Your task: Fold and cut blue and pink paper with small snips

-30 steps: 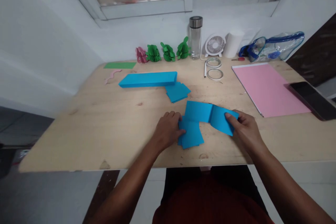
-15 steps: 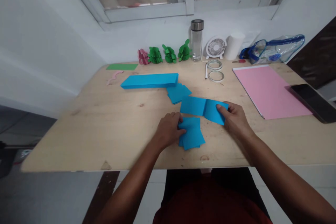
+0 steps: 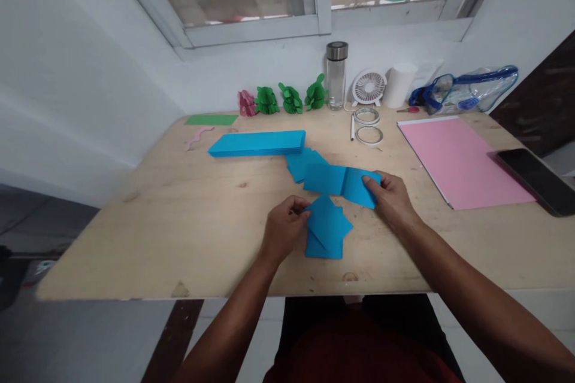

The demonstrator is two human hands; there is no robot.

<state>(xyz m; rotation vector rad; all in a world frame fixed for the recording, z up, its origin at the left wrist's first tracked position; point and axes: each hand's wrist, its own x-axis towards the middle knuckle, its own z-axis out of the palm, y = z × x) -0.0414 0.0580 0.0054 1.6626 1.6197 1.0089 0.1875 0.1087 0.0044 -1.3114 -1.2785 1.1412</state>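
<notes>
My right hand (image 3: 394, 198) pinches the right end of a creased blue paper strip (image 3: 324, 179), thumb on top. The strip's left end overlaps a small pile of blue paper squares (image 3: 302, 165). My left hand (image 3: 286, 222) is closed, thumb and fingertips together on the left corner of a blue paper square (image 3: 330, 221). That square lies turned like a diamond over another blue square (image 3: 335, 251) near the table's front. Behind them rests a long stack of blue paper strips (image 3: 256, 143).
At the back stand green paper shapes (image 3: 291, 99), a pink one (image 3: 247, 103), a glass bottle (image 3: 336, 78) and a small fan (image 3: 369, 88). Tape rolls (image 3: 369, 135) and a pen (image 3: 353, 128) lie before them. Pink paper (image 3: 467, 161) and a phone (image 3: 536, 179) are at right.
My left hand has turned the top blue square into a diamond position, uncovering more of the square below. My right hand has moved slightly left with the creased strip.
</notes>
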